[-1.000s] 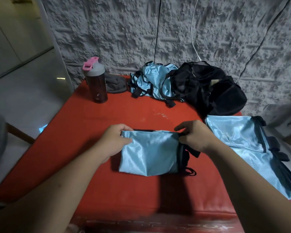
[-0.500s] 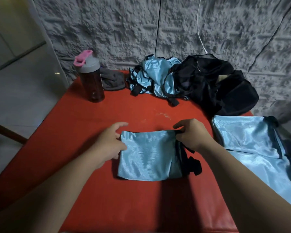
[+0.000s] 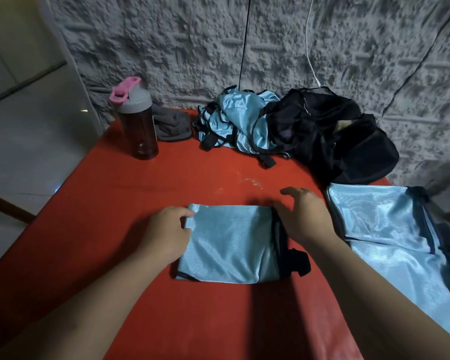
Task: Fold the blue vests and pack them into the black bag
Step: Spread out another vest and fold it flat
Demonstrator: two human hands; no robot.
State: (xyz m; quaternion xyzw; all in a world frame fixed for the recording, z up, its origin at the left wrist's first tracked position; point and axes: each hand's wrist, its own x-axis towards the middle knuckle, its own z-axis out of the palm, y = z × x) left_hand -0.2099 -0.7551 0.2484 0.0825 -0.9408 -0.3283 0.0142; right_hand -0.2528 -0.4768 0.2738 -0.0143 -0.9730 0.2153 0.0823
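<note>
Nearest the viewer, a folded rectangle of shiny light-blue vest fabric with black trim (image 3: 229,245) lies flat on the red padded table top (image 3: 115,203), between two bare forearms. The left hand (image 3: 166,229) rests on the vest's left edge, its fingers curled over the near-left corner; whether it pinches the cloth cannot be told. The right hand (image 3: 304,216) sits at the vest's right, black-trimmed edge, fingers loosely spread and relaxed, holding nothing.

Just to the right, a second light-blue vest (image 3: 379,229) lies spread out and only partly folded, running off the table's edge.

Farther back, a crumpled heap of unfolded blue vests (image 3: 229,118) sits against the soft black bag (image 3: 348,144), which lies slumped near the wall. No vest is visibly packed inside it.

At the far left stand a dark bottle with a grey lid and pink cap (image 3: 138,120) and a grey cloth (image 3: 172,126).

By this view, one vest looks folded; the rest of the folding and all the packing appear still to do.
</note>
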